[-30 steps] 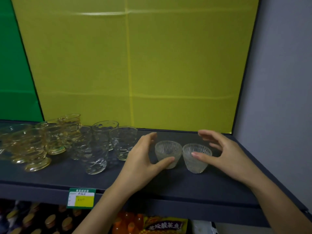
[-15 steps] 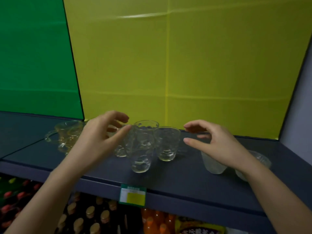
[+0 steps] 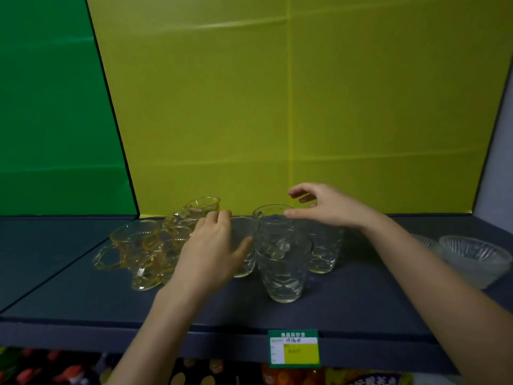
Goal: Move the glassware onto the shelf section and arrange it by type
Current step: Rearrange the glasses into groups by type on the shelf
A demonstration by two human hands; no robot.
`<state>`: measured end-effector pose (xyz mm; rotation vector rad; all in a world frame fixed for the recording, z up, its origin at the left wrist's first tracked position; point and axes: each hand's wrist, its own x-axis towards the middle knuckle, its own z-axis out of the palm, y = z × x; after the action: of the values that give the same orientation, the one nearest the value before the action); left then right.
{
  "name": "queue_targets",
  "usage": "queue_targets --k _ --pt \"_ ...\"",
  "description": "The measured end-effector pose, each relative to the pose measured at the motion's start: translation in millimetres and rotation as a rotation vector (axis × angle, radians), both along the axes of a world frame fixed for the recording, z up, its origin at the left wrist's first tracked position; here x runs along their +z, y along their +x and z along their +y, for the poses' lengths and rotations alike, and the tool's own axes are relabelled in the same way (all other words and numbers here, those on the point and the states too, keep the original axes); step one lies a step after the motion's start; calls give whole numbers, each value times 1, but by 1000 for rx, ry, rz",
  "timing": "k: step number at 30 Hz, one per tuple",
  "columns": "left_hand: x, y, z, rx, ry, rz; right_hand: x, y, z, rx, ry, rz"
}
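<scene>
Several clear faceted tumblers stand in a cluster mid-shelf; the nearest tumbler (image 3: 283, 270) is in front. My left hand (image 3: 213, 245) wraps around the left side of a tumbler (image 3: 245, 245) behind it, thumb across its front. My right hand (image 3: 324, 207) hovers with fingers spread over the rim of the rear tumbler (image 3: 273, 218), holding nothing. Amber handled cups (image 3: 144, 245) crowd together to the left. Two ribbed clear bowls (image 3: 474, 257) sit at the far right, partly cut off by my right forearm.
The dark shelf board (image 3: 83, 295) runs full width, backed by a yellow panel (image 3: 277, 107) and a green panel (image 3: 50, 107). A green and yellow price tag (image 3: 293, 348) hangs on the front edge. Packaged goods show on the shelf below.
My view has shifted left from the ribbed bowls to the tumblers. Both hands left the bowls; the left now curls around a tumbler and the right hovers over the rear one.
</scene>
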<state>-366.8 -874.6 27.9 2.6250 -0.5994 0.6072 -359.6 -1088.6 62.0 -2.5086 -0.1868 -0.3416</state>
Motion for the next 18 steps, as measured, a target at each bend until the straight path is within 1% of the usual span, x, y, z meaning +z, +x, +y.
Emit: queue_targets --k 4,9,14,18 --pt "-3 7 -2 -5 -27 21 3 12 8 11 -86 118" --pt "-8 15 -6 41 -41 38 11 27 18 28 -221 235" --pt "-8 24 -8 65 -38 79 14 40 24 4 -259 268" --pt "-4 38 -14 41 -48 154 16 46 16 -57 -291 274"
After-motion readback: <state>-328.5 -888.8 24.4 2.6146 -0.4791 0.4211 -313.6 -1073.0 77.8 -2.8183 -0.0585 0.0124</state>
